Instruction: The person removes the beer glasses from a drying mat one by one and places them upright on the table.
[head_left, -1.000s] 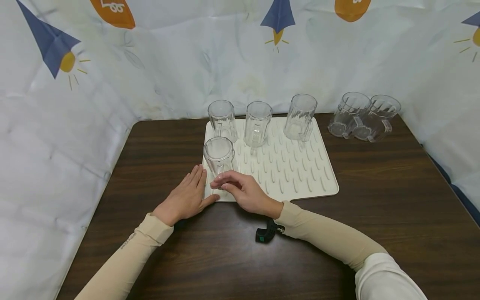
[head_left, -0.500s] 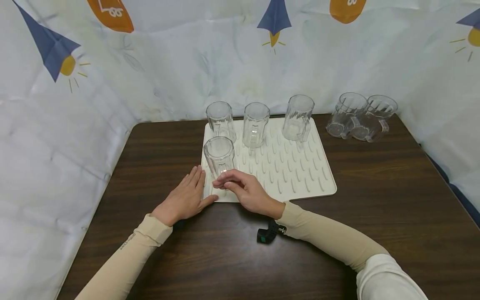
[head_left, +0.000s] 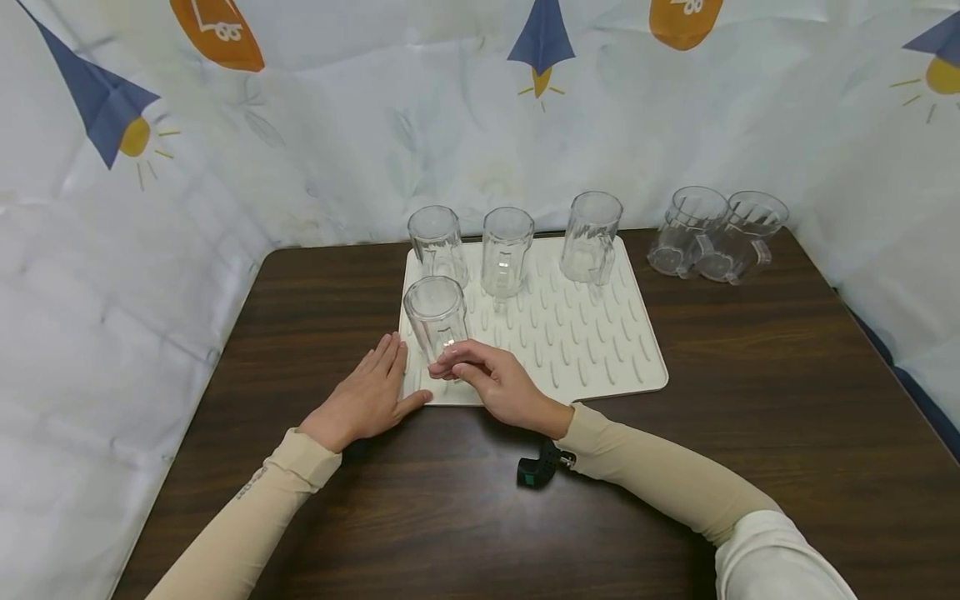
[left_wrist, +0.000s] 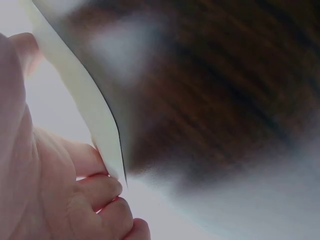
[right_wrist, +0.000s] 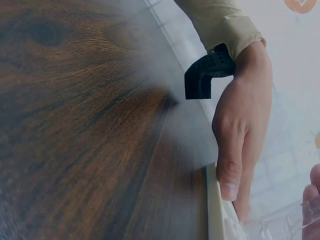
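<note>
In the head view my left hand (head_left: 363, 396) lies at the front left corner of a white ribbed drying mat (head_left: 600, 367). Its fingers are straight and touch the mat's edge, also visible in the left wrist view as a pale rim (left_wrist: 100, 107). My right hand (head_left: 506, 387) pinches the lower front of a clear glass mug (head_left: 435, 312), where its handle seems to be; the fingers hide the exact hold. That mug stands on the mat's front left part. Behind it a row of similar mugs stands on the mat: one left (head_left: 438, 237), one middle (head_left: 507, 250), one right (head_left: 592, 237).
Two more glass mugs (head_left: 686, 233) stand close together on the dark wooden table (head_left: 750, 400), right of the mat. A white patterned sheet (head_left: 337, 125) hangs behind and at the sides. A black wrist strap (head_left: 538, 468) hangs under the right wrist.
The head view has shifted slightly. My right hand and the front mug have moved a little to the right relative to the mat. My left hand stays at the mat's corner.
</note>
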